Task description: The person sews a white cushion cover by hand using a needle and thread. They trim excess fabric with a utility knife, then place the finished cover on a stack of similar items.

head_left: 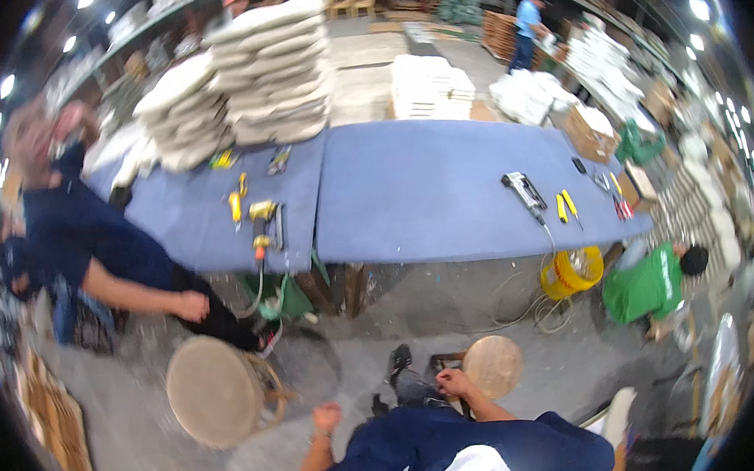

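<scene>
My left hand hangs low at my side, away from the table. It is small and blurred, and I make out nothing in it. My right hand is in front of my body, beside a round stool with a tan padded seat. Its fingers look bent, but blur hides whether they touch the stool. Beyond both hands stands a long table with a blue cover. On its right part lie a black and silver staple gun with a hose and yellow-handled tools.
A larger padded stool stands left, beside a person in dark clothes. Stacked cream cushions and a yellow nail gun rest on the table's left. A yellow bucket, loose hose and a person in green are right.
</scene>
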A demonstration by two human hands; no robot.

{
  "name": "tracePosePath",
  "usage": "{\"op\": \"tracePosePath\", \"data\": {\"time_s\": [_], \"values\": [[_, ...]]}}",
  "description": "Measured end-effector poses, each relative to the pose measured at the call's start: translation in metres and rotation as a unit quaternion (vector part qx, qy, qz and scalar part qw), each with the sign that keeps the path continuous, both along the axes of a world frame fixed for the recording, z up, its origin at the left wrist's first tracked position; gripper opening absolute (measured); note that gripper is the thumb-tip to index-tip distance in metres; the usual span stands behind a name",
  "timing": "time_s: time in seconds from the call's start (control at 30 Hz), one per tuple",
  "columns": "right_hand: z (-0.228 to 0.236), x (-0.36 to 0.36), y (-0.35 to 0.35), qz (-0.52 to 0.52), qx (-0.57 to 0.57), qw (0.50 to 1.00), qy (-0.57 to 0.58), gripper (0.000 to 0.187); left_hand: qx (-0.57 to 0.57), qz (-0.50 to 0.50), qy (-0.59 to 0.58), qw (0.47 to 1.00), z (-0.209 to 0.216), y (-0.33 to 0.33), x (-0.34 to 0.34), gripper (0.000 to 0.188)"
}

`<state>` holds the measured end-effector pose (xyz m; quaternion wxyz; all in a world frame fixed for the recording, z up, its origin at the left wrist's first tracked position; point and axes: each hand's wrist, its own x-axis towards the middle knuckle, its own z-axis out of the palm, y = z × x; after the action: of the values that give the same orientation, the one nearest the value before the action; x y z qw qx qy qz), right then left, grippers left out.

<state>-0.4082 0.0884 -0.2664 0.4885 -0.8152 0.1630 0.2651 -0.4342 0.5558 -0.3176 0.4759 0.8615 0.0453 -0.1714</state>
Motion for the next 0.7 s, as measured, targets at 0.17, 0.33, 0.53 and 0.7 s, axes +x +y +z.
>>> {"op": "tracePosePath", "data": {"time_s": [0.17,0.33,0.53,0.7], "values": [[0.013,0.064,0.008,-0.116,0.050,0.992,0.019,0.029,-0.065,-0.026,0.184,0.980,0.052,-0.079,0.068,0.019],[0.015,0.168,-0.007,-0.083,0.139,0.986,-0.036,0.021,-0.106,-0.009,0.259,0.960,0.126,-0.123,0.225,0.033],[0.101,0.301,-0.084,-0.232,0.181,0.948,-0.124,0.016,0.055,-0.085,-0.148,0.984,0.269,-0.182,0.455,0.037],[0.338,0.399,-0.171,-0.232,0.076,0.877,-0.414,0.026,-0.173,-0.129,-0.414,0.885,0.554,-0.229,0.569,0.020]]}}
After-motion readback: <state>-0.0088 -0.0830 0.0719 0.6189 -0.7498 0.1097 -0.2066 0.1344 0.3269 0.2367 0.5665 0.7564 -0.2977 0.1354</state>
